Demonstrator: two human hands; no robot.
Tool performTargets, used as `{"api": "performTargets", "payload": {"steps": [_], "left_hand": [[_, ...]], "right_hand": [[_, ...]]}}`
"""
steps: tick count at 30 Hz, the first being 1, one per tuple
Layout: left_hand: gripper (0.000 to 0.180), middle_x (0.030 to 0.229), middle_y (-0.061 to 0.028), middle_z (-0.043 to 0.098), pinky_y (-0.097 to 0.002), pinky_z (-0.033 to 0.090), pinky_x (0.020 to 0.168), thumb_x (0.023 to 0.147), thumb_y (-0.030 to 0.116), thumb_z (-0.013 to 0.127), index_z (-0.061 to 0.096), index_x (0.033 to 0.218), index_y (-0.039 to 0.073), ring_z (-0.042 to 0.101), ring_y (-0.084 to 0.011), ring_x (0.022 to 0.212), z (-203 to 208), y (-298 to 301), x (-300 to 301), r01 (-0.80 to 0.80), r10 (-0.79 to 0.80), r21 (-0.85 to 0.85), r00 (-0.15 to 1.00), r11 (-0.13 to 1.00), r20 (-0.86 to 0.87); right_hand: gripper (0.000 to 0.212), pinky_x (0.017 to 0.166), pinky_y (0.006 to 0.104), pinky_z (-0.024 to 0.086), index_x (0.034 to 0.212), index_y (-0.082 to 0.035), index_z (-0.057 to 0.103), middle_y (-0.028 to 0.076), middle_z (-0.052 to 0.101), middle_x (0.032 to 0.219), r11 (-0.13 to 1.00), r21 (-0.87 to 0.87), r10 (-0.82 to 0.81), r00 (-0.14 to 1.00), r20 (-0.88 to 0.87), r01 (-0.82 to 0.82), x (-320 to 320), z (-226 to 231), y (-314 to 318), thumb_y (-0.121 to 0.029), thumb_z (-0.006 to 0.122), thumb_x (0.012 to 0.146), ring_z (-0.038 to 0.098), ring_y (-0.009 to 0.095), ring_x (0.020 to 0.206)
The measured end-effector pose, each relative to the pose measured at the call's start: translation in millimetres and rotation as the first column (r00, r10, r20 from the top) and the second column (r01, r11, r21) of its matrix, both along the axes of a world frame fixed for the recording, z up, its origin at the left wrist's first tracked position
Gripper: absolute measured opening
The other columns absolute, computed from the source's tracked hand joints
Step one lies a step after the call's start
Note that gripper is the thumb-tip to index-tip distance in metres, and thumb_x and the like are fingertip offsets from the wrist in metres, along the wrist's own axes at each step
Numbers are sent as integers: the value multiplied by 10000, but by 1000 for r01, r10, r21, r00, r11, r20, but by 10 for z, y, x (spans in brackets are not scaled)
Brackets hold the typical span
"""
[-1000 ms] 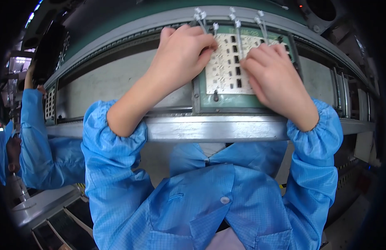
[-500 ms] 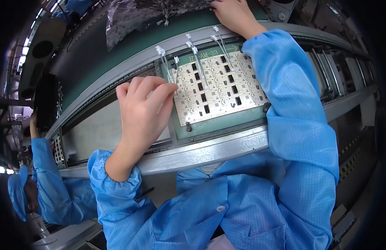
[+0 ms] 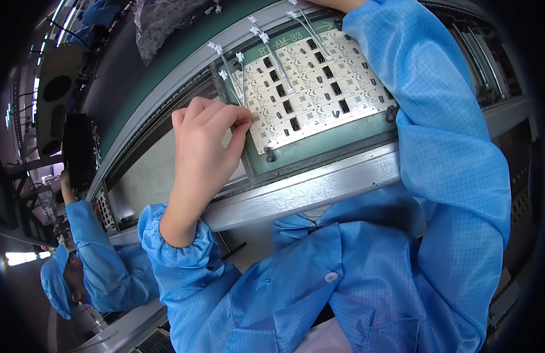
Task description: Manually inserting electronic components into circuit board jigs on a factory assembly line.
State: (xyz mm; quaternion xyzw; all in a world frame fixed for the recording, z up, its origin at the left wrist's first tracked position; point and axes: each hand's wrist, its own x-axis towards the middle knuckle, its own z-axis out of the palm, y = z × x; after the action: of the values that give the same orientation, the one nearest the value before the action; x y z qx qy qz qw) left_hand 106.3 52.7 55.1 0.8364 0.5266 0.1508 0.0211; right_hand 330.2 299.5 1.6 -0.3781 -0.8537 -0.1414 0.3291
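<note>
My left hand [image 3: 209,132] is at the left edge of a white circuit board panel [image 3: 311,79], thumb and forefinger pinched together. Whatever may be between those fingertips is too small or hidden to make out. The panel lies in a green carrier [image 3: 334,136] and bears rows of black components [image 3: 287,107]. Several thin wire leads [image 3: 276,62] with white connectors [image 3: 263,37] lie across the panel's far side, their connector ends over the far rail. Of my right hand [image 3: 338,3], only a part by the wrist shows at the top edge; its fingers are out of frame.
Metal rails [image 3: 308,194] run along the near and far sides of the carrier. Beyond the far rail, a clear plastic bag [image 3: 160,26] rests on a green surface [image 3: 122,112]. Black clips [image 3: 270,155] sit at the carrier's corners. Another person in blue [image 3: 102,259] works at left.
The view has shifted, raising the panel in the picture. My left hand is lower along the panel's left edge, and another white connector shows there. My right hand has mostly left the frame.
</note>
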Motion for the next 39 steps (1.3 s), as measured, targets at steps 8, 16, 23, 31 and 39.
{"api": "performTargets", "payload": {"steps": [8, 16, 23, 31, 39], "left_hand": [[100, 840, -8, 685, -363, 363, 805, 769, 46, 748, 737, 857, 91, 562, -221, 870, 8, -46, -17, 57, -57, -11, 998, 998, -14], [102, 855, -11, 689, -366, 362, 796, 780, 49, 744, 752, 871, 95, 553, -224, 877, -23, -72, -107, 54, -54, -45, 998, 998, 16], [104, 861, -17, 686, -366, 366, 806, 784, 45, 744, 747, 877, 93, 552, -233, 891, -38, -56, -88, 69, -62, -86, 995, 994, 75], [112, 860, -16, 672, -373, 368, 816, 780, 34, 736, 736, 874, 95, 557, -239, 894, -89, -105, -73, 50, -50, 6, 999, 999, -19], [121, 868, -40, 697, -357, 431, 815, 775, 17, 732, 743, 883, 72, 584, -246, 881, -93, -75, -141, 56, -49, -78, 995, 995, 90]], "right_hand": [[49, 810, 430, 472, 834, -65, 659, 116, 634, 843, 962, 220, 200, 968, -149, -165, 131, 224, -137, -89, 617, 826, 609, 329, 887], [95, 741, 427, 514, 880, -18, 669, 159, 663, 824, 966, 154, 250, 911, -327, -209, 149, 426, -392, -84, 605, 858, 651, 362, 834], [128, 622, 417, 510, 916, -18, 667, 169, 675, 740, 984, 20, 173, 918, -356, -178, 264, 464, -486, -113, 607, 854, 666, 357, 687], [115, 620, 415, 506, 901, -18, 661, 169, 667, 723, 984, -12, 166, 932, -322, -179, 268, 407, -571, -111, 614, 851, 662, 357, 682], [117, 613, 410, 504, 902, -2, 657, 169, 665, 717, 990, -39, 118, 941, -318, -137, 271, 414, -637, -95, 611, 848, 660, 352, 668]]}}
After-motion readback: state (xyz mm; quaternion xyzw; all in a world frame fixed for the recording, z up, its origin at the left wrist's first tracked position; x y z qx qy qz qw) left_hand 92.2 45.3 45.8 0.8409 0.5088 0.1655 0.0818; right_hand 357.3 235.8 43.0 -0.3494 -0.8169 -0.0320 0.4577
